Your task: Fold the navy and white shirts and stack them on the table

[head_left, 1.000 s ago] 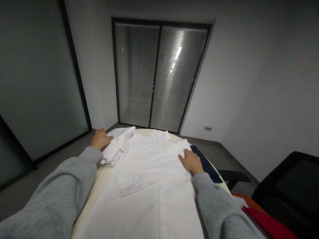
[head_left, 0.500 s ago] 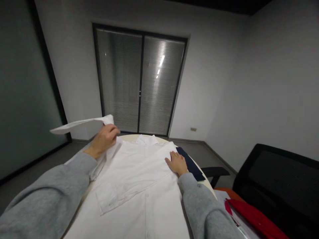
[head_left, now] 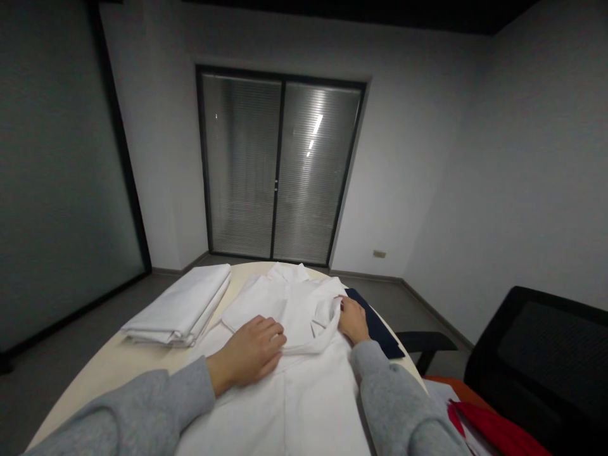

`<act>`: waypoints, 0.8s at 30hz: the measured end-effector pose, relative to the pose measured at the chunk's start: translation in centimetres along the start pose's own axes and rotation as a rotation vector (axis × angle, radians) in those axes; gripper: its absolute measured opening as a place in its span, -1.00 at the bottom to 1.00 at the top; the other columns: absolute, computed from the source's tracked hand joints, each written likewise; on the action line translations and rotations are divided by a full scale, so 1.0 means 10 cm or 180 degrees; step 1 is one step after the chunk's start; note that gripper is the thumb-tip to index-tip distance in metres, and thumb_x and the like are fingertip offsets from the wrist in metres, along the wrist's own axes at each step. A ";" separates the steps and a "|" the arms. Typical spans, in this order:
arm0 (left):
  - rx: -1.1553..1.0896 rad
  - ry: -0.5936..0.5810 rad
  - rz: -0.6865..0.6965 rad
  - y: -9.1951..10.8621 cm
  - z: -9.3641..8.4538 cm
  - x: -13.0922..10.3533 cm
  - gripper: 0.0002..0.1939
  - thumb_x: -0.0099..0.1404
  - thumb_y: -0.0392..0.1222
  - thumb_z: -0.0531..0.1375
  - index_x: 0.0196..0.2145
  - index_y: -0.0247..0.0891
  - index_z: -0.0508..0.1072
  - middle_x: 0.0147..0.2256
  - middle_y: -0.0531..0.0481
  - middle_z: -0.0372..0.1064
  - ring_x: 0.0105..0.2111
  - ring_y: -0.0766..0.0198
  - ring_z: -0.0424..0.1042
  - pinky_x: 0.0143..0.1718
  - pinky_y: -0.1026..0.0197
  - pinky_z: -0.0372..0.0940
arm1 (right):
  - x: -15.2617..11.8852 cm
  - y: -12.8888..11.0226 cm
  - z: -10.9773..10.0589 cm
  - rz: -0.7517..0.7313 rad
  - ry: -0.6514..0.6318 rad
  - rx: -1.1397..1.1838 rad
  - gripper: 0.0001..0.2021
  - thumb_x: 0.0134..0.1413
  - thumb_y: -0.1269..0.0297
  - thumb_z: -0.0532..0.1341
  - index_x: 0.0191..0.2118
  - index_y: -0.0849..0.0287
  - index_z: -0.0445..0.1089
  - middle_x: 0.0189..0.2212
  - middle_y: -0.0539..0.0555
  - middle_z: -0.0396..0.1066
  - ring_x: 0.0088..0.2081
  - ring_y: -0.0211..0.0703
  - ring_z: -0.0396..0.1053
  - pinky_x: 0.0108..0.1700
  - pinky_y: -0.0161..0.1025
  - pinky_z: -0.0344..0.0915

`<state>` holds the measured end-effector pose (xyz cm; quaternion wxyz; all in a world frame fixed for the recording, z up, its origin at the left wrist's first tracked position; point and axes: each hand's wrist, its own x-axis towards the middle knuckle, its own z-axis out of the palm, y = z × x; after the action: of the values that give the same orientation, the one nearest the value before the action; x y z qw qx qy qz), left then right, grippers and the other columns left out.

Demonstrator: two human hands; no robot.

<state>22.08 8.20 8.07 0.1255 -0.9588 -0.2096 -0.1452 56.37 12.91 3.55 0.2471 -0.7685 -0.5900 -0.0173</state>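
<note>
A white button-up shirt (head_left: 308,405) lies on the round table with its collar at the far end. One sleeve (head_left: 304,347) crosses the chest and curls up toward the right side. My left hand (head_left: 256,351) rests palm down on the folded cloth, fingers lying on it and slightly bent. At the shirt's right edge, my right hand (head_left: 354,318) is closed on the end of that sleeve; its fingertips are partly hidden.
A folded stack of white cloth (head_left: 183,304) sits on the table (head_left: 111,370) at the left. Dark blue folded cloth (head_left: 375,326) lies near the right edge. Beside the table stands a black office chair (head_left: 536,354), with red cloth (head_left: 498,427) near it.
My left hand has come down from the raised sleeve at the left to the shirt's middle. That sleeve now lies across to the right, and my right hand has closed on its end.
</note>
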 end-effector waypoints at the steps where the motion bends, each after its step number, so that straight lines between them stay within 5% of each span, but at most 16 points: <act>1: 0.0068 -0.0006 -0.0349 -0.07 0.00 -0.02 -0.81 0.44 -0.16 0.15 -0.03 -0.19 0.44 -0.02 -0.13 0.47 -0.03 0.04 0.40 0.00 -0.02 0.29 | 0.02 0.00 -0.03 0.0038 0.0064 0.0093 -0.55 0.36 0.18 -0.02 0.15 0.14 0.50 0.17 0.22 0.49 0.21 0.03 0.38 0.25 -0.13 0.16; 6: 0.0309 -0.0262 -0.1883 -0.68 0.02 0.06 -0.65 0.45 -0.22 0.08 0.13 -0.31 0.41 0.08 -0.32 0.43 0.10 -0.12 0.39 0.00 -0.07 0.33 | 0.11 -0.05 -0.31 0.0112 0.0134 0.0456 -0.32 0.46 0.06 -0.32 0.17 0.21 0.47 0.01 0.23 0.57 -0.01 -0.02 0.51 -0.01 -0.21 0.34; 10: 0.0013 -0.0680 -0.2797 -1.29 0.12 0.34 -0.60 0.44 -0.23 0.08 0.17 -0.40 0.40 0.08 -0.45 0.46 0.08 -0.17 0.47 -0.05 -0.04 0.38 | 0.03 -0.21 -0.43 -0.0051 -0.0292 0.0267 -0.43 0.34 -0.09 0.08 0.31 0.08 0.36 0.02 0.20 0.53 -0.05 0.04 0.52 0.00 -0.15 0.32; 13: -0.0176 -0.0960 -0.3049 -1.60 0.30 0.54 -0.61 0.36 -0.26 0.21 0.10 -0.43 0.48 0.03 -0.50 0.50 0.03 -0.19 0.53 -0.08 -0.01 0.41 | -0.08 -0.31 -0.41 -0.0102 -0.0623 0.0002 -0.17 0.00 0.15 0.40 0.41 0.05 0.22 0.23 0.29 0.36 0.04 0.17 0.49 0.02 -0.10 0.31; 15: -0.0285 -0.1116 -0.3139 -1.72 0.43 0.61 -0.64 0.36 -0.21 0.27 0.07 -0.41 0.51 0.03 -0.46 0.50 0.03 -0.16 0.54 -0.06 -0.01 0.43 | -0.13 -0.32 -0.41 -0.0085 -0.0741 -0.0100 -0.14 -0.07 0.37 0.38 0.42 0.06 0.21 0.23 0.30 0.34 0.06 0.16 0.48 0.01 -0.13 0.30; 19: -0.0407 -0.1248 -0.3163 -1.90 0.60 0.66 -0.61 0.46 -0.03 0.27 0.13 -0.29 0.46 0.09 -0.19 0.45 0.01 0.05 0.51 0.02 -0.07 0.46 | -0.22 -0.21 -0.55 -0.0005 -0.0729 -0.0115 -0.38 -0.02 0.57 0.21 0.23 0.16 0.41 0.02 0.24 0.52 0.03 0.06 0.49 -0.01 -0.22 0.25; 24: -0.0484 -0.0980 -0.3093 -2.25 0.59 0.69 -0.60 0.44 -0.06 0.30 0.14 -0.27 0.45 0.10 -0.17 0.43 0.02 0.06 0.50 0.00 -0.04 0.48 | -0.55 0.05 -0.84 0.0139 -0.0614 0.0067 -0.58 0.11 0.45 0.15 0.09 0.15 0.46 -0.24 0.09 0.59 -0.22 -0.08 0.52 -0.19 -0.27 0.23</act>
<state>19.56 32.36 8.95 -0.0588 -0.7673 -0.6358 -0.0588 57.40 4.52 9.01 0.1975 -0.7766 -0.5943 0.0684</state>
